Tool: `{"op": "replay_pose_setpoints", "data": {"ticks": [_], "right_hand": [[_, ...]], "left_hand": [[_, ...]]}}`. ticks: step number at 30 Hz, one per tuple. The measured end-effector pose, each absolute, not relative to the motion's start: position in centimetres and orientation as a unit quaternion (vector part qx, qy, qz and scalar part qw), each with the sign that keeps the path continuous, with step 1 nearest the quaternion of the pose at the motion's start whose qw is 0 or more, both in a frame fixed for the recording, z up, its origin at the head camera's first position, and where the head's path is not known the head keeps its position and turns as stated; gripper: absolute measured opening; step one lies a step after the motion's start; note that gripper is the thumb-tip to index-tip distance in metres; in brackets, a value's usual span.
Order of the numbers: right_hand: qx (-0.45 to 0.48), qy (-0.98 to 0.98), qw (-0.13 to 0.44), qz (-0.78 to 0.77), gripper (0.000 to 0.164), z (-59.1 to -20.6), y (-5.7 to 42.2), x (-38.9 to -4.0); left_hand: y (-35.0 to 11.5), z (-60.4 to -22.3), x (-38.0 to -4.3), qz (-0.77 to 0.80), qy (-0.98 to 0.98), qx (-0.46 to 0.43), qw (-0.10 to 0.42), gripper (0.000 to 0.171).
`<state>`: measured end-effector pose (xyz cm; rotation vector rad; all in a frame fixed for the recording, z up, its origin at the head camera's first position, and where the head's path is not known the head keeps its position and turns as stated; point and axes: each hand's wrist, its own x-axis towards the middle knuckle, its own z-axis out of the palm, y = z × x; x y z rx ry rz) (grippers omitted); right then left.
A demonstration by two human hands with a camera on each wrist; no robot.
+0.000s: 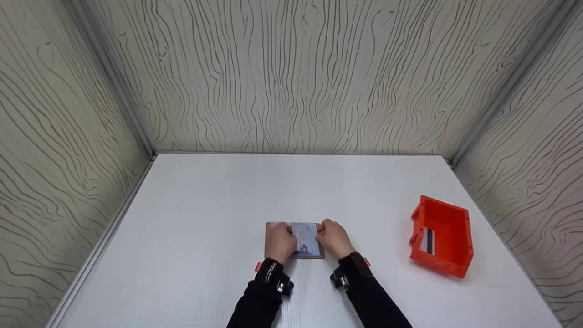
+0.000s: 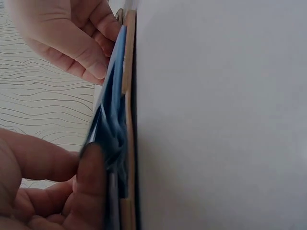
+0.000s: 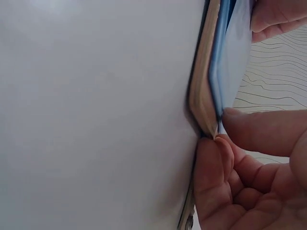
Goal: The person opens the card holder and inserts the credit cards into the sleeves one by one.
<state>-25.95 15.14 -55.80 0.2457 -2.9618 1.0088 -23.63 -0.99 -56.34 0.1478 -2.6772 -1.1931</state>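
A brown folding wallet [image 1: 322,253] lies opened out on the white table. Over its middle is a thin, pale blue printed sheet [image 1: 305,234], bowed up from the wallet in the left wrist view, with dark blue folds [image 2: 111,129] beneath. My left hand [image 1: 280,243] pinches the sheet's left side between thumb and fingers. At the opposite side, my right hand [image 1: 335,239] pinches the sheet's edge, its thumb on the sheet and its fingers by the wallet's corner [image 3: 206,117]. A small metal snap [image 2: 120,15] shows at the wallet's end.
To the right on the white table [image 1: 205,205] stands a red plastic bin [image 1: 448,218]. A white card with a black stripe [image 1: 427,240] is at the bin's left side. Wood-patterned panels [image 1: 291,82] rise behind the table and on both sides.
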Motion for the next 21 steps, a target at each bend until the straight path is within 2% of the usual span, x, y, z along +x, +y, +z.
{"op": "replay_pose_setpoints", "data": {"ticks": [15,21], "right_hand": [[0.072,-0.945,-0.004,0.319,0.01,-55.91,15.25,-26.01],[0.066,-0.944,-0.013,0.323,0.011,-55.69,15.17,-25.98]], "left_hand": [[-0.67,-55.94,-23.57,-0.419,-0.905,0.056,0.057,0.012],[-0.76,-55.85,-23.6,-0.406,-0.91,0.044,0.065,0.009]]}}
